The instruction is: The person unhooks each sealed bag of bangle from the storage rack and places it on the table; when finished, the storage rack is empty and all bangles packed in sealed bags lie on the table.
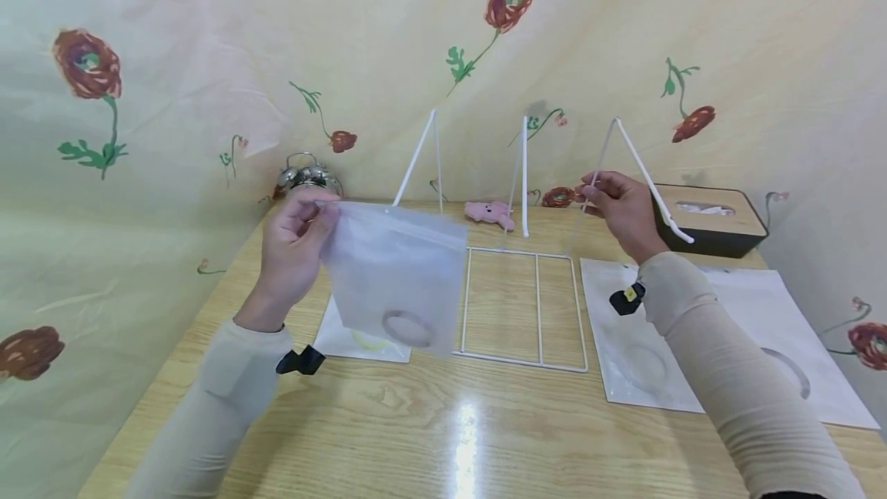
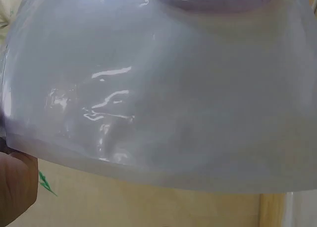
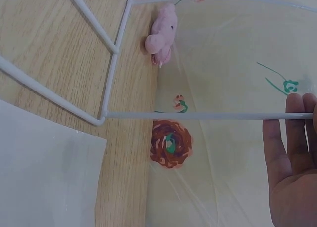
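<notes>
My left hand (image 1: 294,245) pinches a frosted zip bag (image 1: 395,260) by its upper left corner, so that it hangs above the table. A pale purplish ring like a bangle (image 2: 223,4) shows through the film, low in the bag. My right hand (image 1: 624,210) holds a thin upright rod of a white wire rack (image 1: 525,175), its fingers behind the rod in the right wrist view. The rack stands on the table with three peaked wire arms, and the hanging bag overlaps its left side in the head view.
Another bag (image 1: 333,339) with a yellowish ring lies partly behind the held one. Two more bags with rings, one near the rack (image 1: 617,314) and one farther right, lie under my right arm. A pink toy (image 1: 488,212), an alarm clock (image 1: 305,175) and a tissue box (image 1: 721,241) line the back.
</notes>
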Tool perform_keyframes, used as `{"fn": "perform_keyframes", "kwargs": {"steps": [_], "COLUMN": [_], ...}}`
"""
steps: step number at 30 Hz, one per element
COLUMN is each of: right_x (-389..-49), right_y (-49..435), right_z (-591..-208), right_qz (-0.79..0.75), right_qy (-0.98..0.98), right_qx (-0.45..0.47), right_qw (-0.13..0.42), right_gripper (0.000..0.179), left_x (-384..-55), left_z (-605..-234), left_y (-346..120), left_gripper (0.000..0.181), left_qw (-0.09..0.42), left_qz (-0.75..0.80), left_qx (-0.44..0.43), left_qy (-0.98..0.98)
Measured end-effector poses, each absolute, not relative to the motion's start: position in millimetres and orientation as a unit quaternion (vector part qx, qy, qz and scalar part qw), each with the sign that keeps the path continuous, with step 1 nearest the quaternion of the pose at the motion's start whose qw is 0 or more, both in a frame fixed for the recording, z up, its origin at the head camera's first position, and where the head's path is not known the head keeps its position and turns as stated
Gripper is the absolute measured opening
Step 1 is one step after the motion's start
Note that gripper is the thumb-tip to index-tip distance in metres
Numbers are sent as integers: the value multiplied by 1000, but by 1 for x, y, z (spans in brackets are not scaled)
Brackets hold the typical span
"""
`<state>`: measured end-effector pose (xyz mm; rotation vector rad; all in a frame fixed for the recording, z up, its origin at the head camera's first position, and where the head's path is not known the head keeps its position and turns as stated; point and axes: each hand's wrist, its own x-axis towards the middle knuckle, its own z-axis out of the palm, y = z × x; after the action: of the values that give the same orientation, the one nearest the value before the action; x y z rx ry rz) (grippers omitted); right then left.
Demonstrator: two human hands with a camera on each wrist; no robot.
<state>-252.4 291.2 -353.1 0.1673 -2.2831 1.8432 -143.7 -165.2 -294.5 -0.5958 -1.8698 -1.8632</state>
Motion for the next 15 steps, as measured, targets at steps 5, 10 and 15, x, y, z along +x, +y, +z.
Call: {"fn": "perform_keyframes", "kwargs": {"steps": [5,10,15], "right_x": [-252,-252,-253], "right_y": [294,295,293], "right_z": [-354,-354,-353], "right_qz": [619,627,629], "right_qy": [-777,-771,-769], "right_qx": [53,55,56], "right_qw": [102,102,100], "right_gripper": [20,18,18], "left_x": [-143,-136,-122], "left_z": [-293,-292,-292], "left_y": [-170,-180,-197], "left_gripper": [17,11,18], "left_qw": [220,213,203], "left_qz": [-692,-710,-721], "left_qx": [-250,-247,-208], "left_qy": [-641,-625,-630]}}
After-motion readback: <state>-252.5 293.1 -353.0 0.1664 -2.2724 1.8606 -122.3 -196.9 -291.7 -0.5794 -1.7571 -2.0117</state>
